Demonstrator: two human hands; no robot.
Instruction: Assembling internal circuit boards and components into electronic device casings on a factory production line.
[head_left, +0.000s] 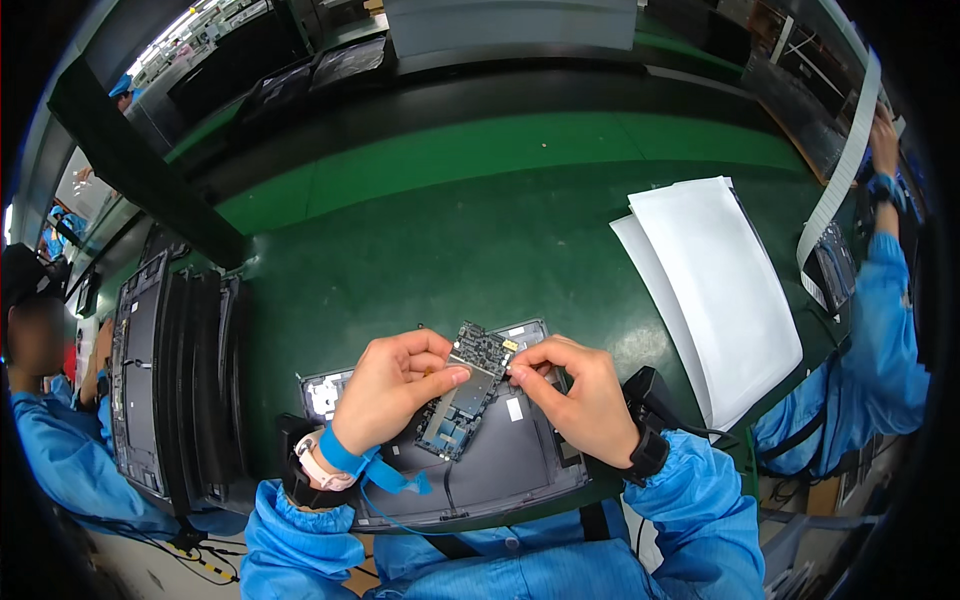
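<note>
step: looks like two-handed board handling | circuit board (pixel 462 402): slanted over dark device shell (pixel 512 462) on green desk (pixel 420 245), contact unclear | hands: left hand (pixel 398 385) pinching left edge, right hand (pixel 575 392) pinching right edge | next: likely calls for edge-only grip, components clear

circuit board (pixel 466 398) over device casing (pixel 515 465), stacked casings (pixel 143 370) left, paper sheets (pixel 720 290) right

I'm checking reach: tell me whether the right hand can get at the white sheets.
Likely yes: the white sheets lie largely uncovered to the right of the right hand, though it must leave the circuit board and clear a black object beside it.
</note>
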